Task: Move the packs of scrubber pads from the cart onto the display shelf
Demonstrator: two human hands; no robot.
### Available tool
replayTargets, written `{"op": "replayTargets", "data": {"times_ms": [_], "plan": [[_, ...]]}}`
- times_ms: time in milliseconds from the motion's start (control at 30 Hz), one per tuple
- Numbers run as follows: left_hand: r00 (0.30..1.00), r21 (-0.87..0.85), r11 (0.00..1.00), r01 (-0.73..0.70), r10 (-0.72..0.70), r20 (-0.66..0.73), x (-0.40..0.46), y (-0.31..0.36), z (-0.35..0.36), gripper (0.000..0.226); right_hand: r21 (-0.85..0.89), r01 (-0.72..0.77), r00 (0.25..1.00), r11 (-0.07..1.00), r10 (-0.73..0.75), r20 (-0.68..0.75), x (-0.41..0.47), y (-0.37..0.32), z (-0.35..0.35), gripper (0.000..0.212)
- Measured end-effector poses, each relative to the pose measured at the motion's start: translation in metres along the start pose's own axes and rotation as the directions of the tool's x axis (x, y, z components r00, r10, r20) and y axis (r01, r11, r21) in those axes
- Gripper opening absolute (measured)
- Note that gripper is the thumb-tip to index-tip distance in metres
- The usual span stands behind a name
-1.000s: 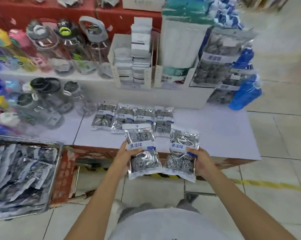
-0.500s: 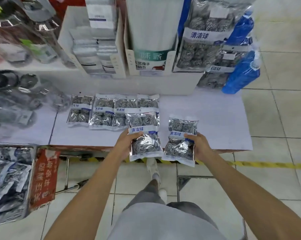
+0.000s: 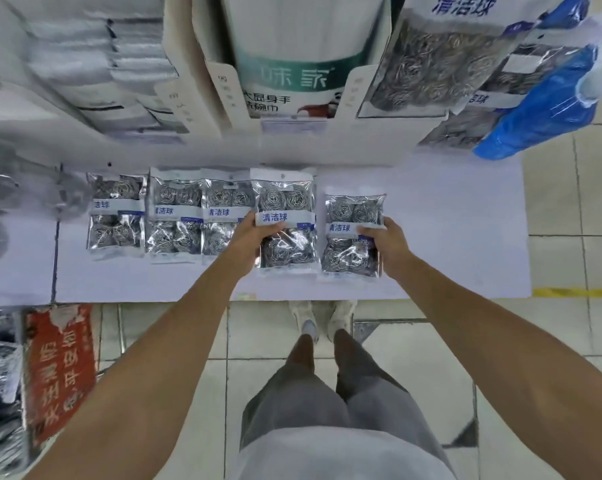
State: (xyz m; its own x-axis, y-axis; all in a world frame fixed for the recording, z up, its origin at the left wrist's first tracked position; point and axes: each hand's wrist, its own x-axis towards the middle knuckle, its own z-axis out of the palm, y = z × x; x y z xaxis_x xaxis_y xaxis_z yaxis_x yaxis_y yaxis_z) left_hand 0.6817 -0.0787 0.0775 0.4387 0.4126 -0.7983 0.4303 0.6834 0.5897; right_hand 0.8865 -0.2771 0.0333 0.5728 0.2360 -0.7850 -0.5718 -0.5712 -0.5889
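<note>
- Your left hand (image 3: 249,237) grips one scrubber pack (image 3: 285,220), right hand (image 3: 387,244) grips another pack (image 3: 353,233), over the display shelf (image 3: 448,220).
- Three shelved packs (image 3: 174,216) lie just left; blue bag (image 3: 542,112) hangs right.

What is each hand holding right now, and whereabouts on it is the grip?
The left hand holds one scrubber pack at its left edge, by the label band. The right hand holds a second pack at its right edge, mid-height.

A: What is stocked on the upper tier?
B: A white carton with teal lettering (image 3: 294,77) is seen at centre; stacked white packets (image 3: 95,64) are located to its left.

A: And elsewhere?
B: Blue bottles (image 3: 549,112) are seen at right. A red sign (image 3: 60,368) is seen at lower left, above the tiled floor (image 3: 552,341).
</note>
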Motion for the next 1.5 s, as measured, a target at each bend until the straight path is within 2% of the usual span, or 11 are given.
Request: {"op": "replayTargets", "data": {"times_ms": [100, 233, 333, 400, 533, 700, 900, 1067, 1267, 1367, 1500], "plan": [[1.000, 0.056, 0.998, -0.014, 0.013, 0.012, 0.026, -0.002, -0.004, 0.033, -0.016, -0.014, 1.000, 1.000, 0.014, -0.007, 0.028, -0.005, 0.007, 0.042], [0.995, 0.138, 0.990, -0.020, 0.033, -0.094, 0.047, -0.005, -0.005, 0.029, -0.032, -0.057, 0.998, 0.998, 0.057, -0.002, 0.051, -0.010, 0.017, 0.034], [0.988, 0.158, 0.987, -0.040, 0.062, -0.139, 0.060, -0.009, -0.002, 0.036, -0.067, -0.068, 0.998, 0.995, 0.067, -0.017, 0.064, -0.013, 0.021, 0.045], [0.983, 0.182, 0.982, -0.046, 0.077, -0.166, 0.065, -0.010, 0.001, 0.043, -0.070, -0.065, 0.998, 0.995, 0.064, -0.019, 0.069, -0.015, 0.024, 0.063], [0.966, 0.241, 0.966, -0.089, 0.143, -0.214, 0.074, -0.015, 0.004, 0.056, -0.082, -0.032, 0.999, 0.996, 0.030, -0.034, 0.071, -0.021, 0.031, 0.060], [0.955, 0.324, 0.943, -0.079, 0.164, -0.245, 0.080, -0.025, 0.003, 0.056, -0.218, -0.010, 0.998, 0.976, -0.004, -0.064, 0.070, -0.022, 0.033, 0.067], [0.948, 0.420, 0.901, -0.107, 0.220, -0.230, 0.077, -0.021, 0.014, 0.063, -0.405, 0.064, 0.992, 0.912, -0.101, -0.072, 0.065, -0.022, 0.029, 0.063], [0.943, 0.584, 0.806, -0.096, 0.262, -0.206, 0.060, -0.020, 0.008, 0.052, -0.585, 0.134, 0.981, 0.800, -0.189, -0.034, 0.039, -0.028, 0.023, 0.068], [0.911, 0.779, 0.614, -0.124, 0.382, -0.156, -0.006, -0.018, 0.005, 0.062, -0.714, 0.303, 0.947, 0.632, -0.287, 0.148, -0.028, -0.036, 0.015, 0.050], [0.880, 0.830, 0.542, -0.128, 0.448, -0.157, -0.056, -0.028, 0.001, 0.049, -0.747, 0.447, 0.886, 0.491, -0.356, 0.297, -0.073, -0.038, 0.016, 0.048], [0.811, 0.879, 0.465, -0.104, 0.551, -0.196, -0.122, -0.048, -0.019, 0.046, -0.726, 0.648, 0.739, 0.228, -0.416, 0.529, -0.126, -0.037, 0.031, 0.038]]}}
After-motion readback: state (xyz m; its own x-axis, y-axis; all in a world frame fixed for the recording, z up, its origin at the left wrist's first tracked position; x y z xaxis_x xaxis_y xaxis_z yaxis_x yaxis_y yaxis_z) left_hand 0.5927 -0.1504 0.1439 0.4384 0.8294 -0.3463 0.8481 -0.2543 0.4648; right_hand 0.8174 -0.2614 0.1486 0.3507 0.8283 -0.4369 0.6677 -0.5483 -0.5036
